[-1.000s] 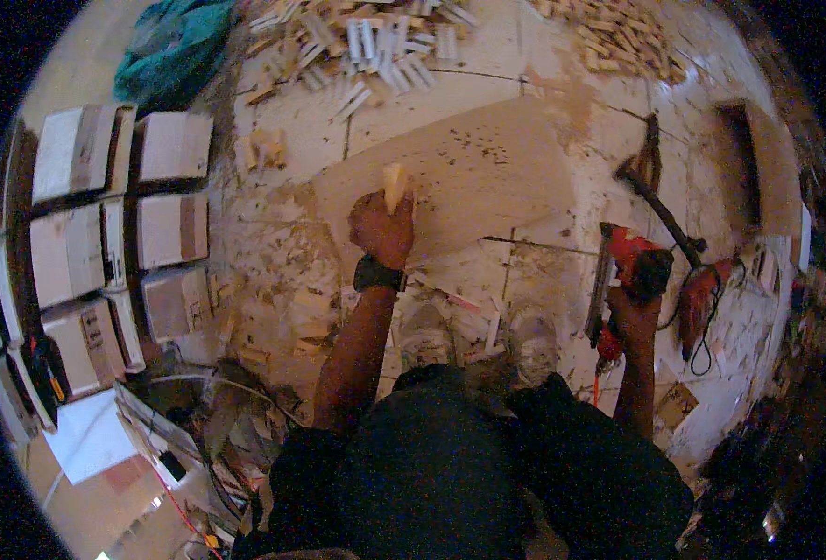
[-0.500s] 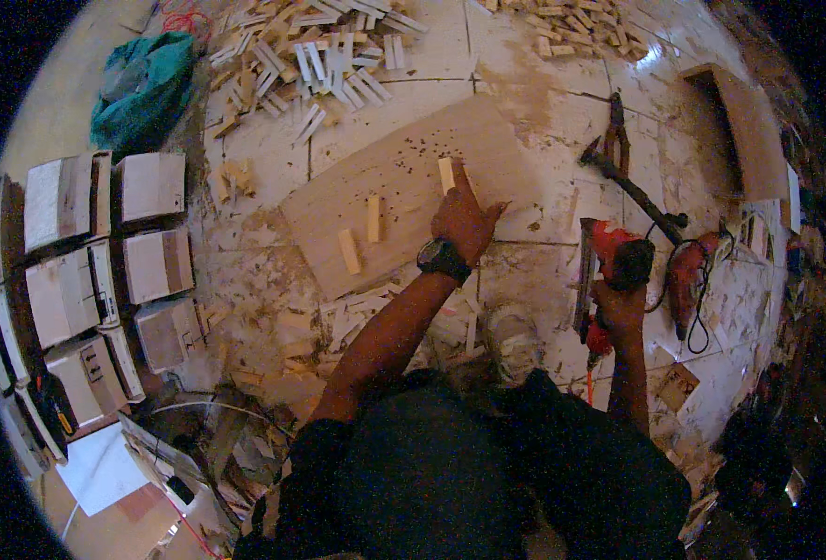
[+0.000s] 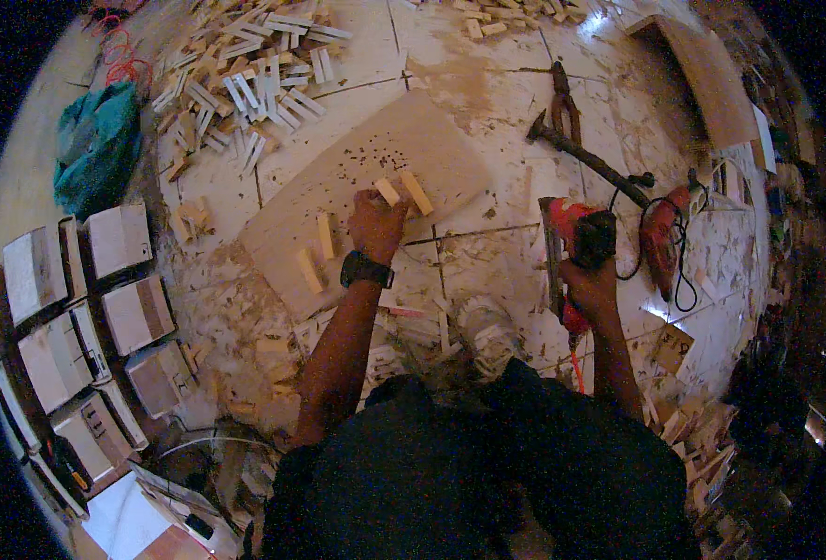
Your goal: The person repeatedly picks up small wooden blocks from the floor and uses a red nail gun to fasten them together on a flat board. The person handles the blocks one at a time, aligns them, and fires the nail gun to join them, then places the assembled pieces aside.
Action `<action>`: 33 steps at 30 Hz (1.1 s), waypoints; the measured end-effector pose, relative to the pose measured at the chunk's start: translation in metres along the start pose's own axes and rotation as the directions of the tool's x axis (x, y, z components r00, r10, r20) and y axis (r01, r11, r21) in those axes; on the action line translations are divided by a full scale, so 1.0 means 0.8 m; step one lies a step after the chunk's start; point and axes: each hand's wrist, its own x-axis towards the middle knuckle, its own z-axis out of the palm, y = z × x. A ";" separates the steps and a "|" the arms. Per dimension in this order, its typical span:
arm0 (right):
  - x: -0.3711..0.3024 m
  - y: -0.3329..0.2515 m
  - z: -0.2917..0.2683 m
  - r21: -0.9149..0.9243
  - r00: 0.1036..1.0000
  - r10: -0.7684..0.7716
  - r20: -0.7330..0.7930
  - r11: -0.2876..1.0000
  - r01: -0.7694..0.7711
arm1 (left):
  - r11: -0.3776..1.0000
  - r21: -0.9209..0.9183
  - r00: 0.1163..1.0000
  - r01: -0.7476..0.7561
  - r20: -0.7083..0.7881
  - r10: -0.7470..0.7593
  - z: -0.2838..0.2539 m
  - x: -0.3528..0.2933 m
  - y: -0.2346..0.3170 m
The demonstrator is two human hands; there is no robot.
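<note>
My left hand (image 3: 376, 229), with a watch on its wrist, is closed with a short wooden block (image 3: 388, 192) at its fingertips, over a flat brown board (image 3: 277, 233) on the floor. A second block (image 3: 416, 193) lies just right of it. Two more blocks, one upright-looking (image 3: 326, 235) and one nearer me (image 3: 310, 271), rest on the board left of the hand. Small dark bits (image 3: 375, 154) are scattered beyond the fingers. Off to the right, my right hand (image 3: 592, 287) grips a red and black nail gun (image 3: 571, 224), with a red hose trailing from its lower end.
A heap of wooden pieces (image 3: 254, 79) lies at the far left, near a green bag (image 3: 98, 145). Stacked boxy panels (image 3: 137, 313) stand left. Pincers (image 3: 562, 103), a hammer (image 3: 590, 159) and a red corded power tool (image 3: 660, 238) lie right. An open wooden box (image 3: 712, 84) stands beyond.
My left hand has drawn back and left across the board, and its fingers have curled. A further block now shows at them. The whole view has shifted; the right hand still grips the nail gun.
</note>
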 end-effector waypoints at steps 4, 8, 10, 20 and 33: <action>0.001 -0.014 0.002 -0.106 1.000 -0.019 -0.015 0.994 0.017 | 0.986 0.136 0.995 0.097 -0.038 -0.092 -0.003 -0.015 0.025; -0.002 -0.018 0.004 -0.008 1.000 -0.027 -0.001 1.000 0.027 | 0.976 0.216 0.974 0.027 -0.226 0.023 -0.016 -0.008 0.080; -0.002 -0.020 0.004 -0.051 0.996 -0.086 0.002 0.995 0.086 | 0.962 0.253 0.992 0.099 0.049 -0.115 -0.022 0.004 0.104; -0.006 -0.044 -0.001 0.028 0.991 0.127 -0.035 0.992 -0.126 | 0.989 -0.044 0.960 0.143 0.248 -0.127 0.034 0.051 0.098; 0.009 -0.004 -0.037 -0.012 0.994 0.092 -0.065 0.996 -0.093 | 0.826 0.076 0.812 -0.558 0.252 0.526 0.055 0.042 0.164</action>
